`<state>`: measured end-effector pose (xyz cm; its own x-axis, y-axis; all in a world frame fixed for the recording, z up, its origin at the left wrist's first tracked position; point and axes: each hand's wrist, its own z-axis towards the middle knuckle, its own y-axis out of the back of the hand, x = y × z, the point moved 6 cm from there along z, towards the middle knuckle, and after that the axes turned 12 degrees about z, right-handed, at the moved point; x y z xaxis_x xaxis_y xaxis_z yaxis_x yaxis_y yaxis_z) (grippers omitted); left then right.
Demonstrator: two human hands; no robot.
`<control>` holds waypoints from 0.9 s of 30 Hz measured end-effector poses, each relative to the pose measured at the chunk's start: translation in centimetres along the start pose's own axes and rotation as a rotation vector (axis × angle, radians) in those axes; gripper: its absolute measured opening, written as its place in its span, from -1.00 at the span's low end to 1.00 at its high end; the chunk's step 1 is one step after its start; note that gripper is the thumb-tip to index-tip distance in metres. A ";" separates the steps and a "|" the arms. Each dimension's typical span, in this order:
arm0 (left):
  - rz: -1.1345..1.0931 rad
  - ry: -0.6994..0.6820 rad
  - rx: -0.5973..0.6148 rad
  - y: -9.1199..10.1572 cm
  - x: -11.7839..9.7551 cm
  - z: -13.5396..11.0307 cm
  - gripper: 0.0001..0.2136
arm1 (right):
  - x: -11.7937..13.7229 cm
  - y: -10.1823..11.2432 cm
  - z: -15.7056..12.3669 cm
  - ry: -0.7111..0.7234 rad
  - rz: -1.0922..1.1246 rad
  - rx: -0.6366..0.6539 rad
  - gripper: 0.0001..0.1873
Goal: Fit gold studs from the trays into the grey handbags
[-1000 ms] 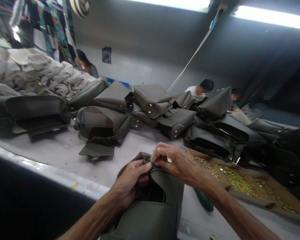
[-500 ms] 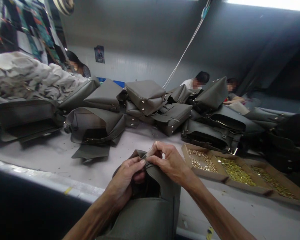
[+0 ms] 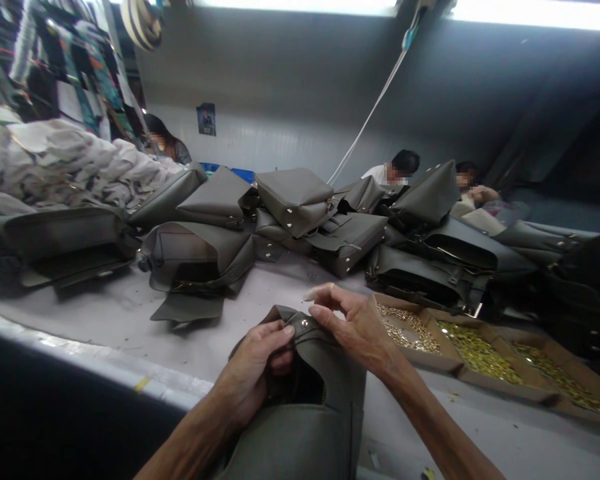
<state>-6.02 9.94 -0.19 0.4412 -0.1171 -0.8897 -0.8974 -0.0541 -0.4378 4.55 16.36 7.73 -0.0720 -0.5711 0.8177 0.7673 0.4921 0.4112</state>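
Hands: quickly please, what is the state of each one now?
Left hand: fingers closed on the rim of the grey bag, beside a metal stud.
Right hand: fingers open, just above the bag rim, holding nothing visible.

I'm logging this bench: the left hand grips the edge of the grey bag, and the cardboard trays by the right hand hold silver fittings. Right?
Not quite. The head view shows gold-coloured fittings in the cardboard trays, not silver. The rest holds: the left hand grips the edge of the grey bag, and the right hand is beside those trays.
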 end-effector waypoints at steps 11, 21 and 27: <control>0.011 -0.029 0.014 -0.2 -0.2 0.1 -0.65 | 0.3 -1.3 0.6 0.005 -0.052 0.083 -0.86; 0.018 -0.036 -0.012 0.1 0.0 0.0 -0.69 | -0.4 -1.7 0.6 -0.035 0.064 0.063 -0.87; 0.019 -0.014 -0.040 0.0 0.2 -0.1 -0.68 | -0.8 -1.5 0.3 -0.078 -0.030 -0.100 -0.76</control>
<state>-5.92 9.78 -0.34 0.4236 -0.1047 -0.8998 -0.9050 -0.0918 -0.4154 3.28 16.23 6.58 -0.1418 -0.5300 0.8360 0.8238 0.4051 0.3966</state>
